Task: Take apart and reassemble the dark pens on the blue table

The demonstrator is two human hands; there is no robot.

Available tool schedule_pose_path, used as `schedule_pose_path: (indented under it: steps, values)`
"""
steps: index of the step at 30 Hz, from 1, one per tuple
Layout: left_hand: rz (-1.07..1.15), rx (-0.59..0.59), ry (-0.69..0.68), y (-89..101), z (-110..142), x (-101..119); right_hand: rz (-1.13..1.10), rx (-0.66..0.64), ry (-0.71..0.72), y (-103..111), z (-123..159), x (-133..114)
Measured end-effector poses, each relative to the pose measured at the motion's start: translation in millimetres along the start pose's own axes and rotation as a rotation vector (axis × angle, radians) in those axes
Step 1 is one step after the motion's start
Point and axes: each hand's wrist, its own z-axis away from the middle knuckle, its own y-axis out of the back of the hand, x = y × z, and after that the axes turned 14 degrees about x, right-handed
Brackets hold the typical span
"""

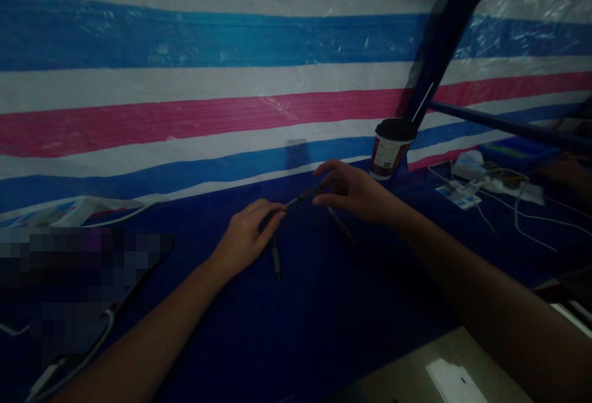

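A slim pen (305, 195) with a dark barrel is pinched at its left end by the fingertips of my left hand (247, 230). It slants up to the right, just above the dark blue tabletop (296, 329). My right hand (354, 192) is around the pen's far end, thumb and fingers apart; whether a finger touches it is hard to see. Below my left hand lies a second dark pen (276, 258), its upper part hidden by the fingers. Another pen (341, 225) rests on the table under my right hand, partly covered.
A lidded paper cup (392, 149) with a straw stands behind my right hand. White cables (515, 206) and small items spread on the right, near another person's hand (567, 172). A blurred-out object (92, 292) lies left. Striped sheeting (208, 107) hangs behind; a blue post (444, 45) rises right.
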Motion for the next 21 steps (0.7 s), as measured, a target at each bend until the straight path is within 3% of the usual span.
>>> schedule_pose_path:
  steps: [11, 15, 19, 21]
  values:
    - [0.033, -0.036, 0.016, -1.0, -0.2, 3.1, 0.246, -0.062, 0.015, 4.0, 2.7, -7.5]
    - [0.039, -0.037, 0.025, -0.2, -1.7, 4.2, 0.253, -0.105, 0.131, 4.8, 4.1, -8.2]
    - [0.065, -0.066, 0.043, 0.4, -2.1, 4.3, 0.330, -0.081, 0.123, 5.1, 6.3, -12.3]
    - [0.072, -0.067, 0.059, 0.4, -1.7, 3.5, 0.326, -0.134, 0.168, 3.6, 6.8, -14.9]
